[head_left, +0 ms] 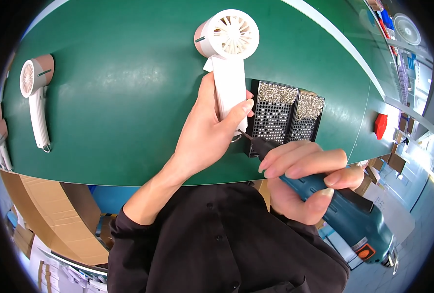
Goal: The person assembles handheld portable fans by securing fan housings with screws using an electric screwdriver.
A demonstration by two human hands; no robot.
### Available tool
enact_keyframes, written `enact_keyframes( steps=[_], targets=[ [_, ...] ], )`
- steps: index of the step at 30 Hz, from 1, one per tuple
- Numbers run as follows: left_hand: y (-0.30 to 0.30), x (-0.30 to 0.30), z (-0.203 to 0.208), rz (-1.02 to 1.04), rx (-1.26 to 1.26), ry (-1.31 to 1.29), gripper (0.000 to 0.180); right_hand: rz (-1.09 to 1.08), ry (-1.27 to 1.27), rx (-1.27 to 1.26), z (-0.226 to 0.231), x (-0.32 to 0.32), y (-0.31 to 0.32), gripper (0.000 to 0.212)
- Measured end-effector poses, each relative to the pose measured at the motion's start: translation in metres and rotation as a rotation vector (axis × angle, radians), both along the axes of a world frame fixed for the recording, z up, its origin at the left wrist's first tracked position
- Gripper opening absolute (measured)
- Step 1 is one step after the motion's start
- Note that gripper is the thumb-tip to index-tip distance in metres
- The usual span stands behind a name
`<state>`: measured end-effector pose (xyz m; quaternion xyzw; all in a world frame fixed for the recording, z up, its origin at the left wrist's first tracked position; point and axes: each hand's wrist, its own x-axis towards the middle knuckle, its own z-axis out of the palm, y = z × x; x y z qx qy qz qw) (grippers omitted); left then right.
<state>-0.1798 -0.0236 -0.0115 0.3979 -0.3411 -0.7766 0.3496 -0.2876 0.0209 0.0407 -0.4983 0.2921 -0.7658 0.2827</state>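
My left hand (pixel 209 122) is wrapped round the white handle of a handheld fan (pixel 229 83), thumb on its front. The fan's round head, white with a pinkish back, points away from me over the green tabletop. My right hand (pixel 309 180) grips a teal electric screwdriver (pixel 353 215). Its dark bit reaches the lower end of the fan's handle; whether it sits in a screw cannot be made out. Just right of the fan stands a black screw tray (pixel 273 117) with silver screws heaped at the far end and rows of holes. A second screw tray (pixel 307 115) adjoins it.
Another handheld fan (pixel 38 97) lies on the green table (pixel 124 122) at the left, and part of one more (pixel 2 139) shows at the left rim. A red object (pixel 381 126) rests at the far right. An open cardboard box (pixel 51 210) stands below the table's near edge.
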Motion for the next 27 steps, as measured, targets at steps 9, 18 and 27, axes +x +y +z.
enact_keyframes(
  steps=[9, 18, 27],
  targets=[
    [0.002, 0.0, 0.0, 0.031, 0.041, 0.046, 0.044, -0.048, 0.092, -0.137, 0.027, -0.006, -0.002, 0.034],
    [0.034, 0.042, 0.005, 0.135, -0.664, -0.793, 0.059, -0.186, 0.038, 0.25, 0.011, -0.039, -0.023, 0.02],
    [0.055, 0.077, 0.016, -0.077, -0.916, -1.176, 0.063, -0.171, 0.158, 0.253, 0.002, -0.04, -0.024, 0.019]
  ],
)
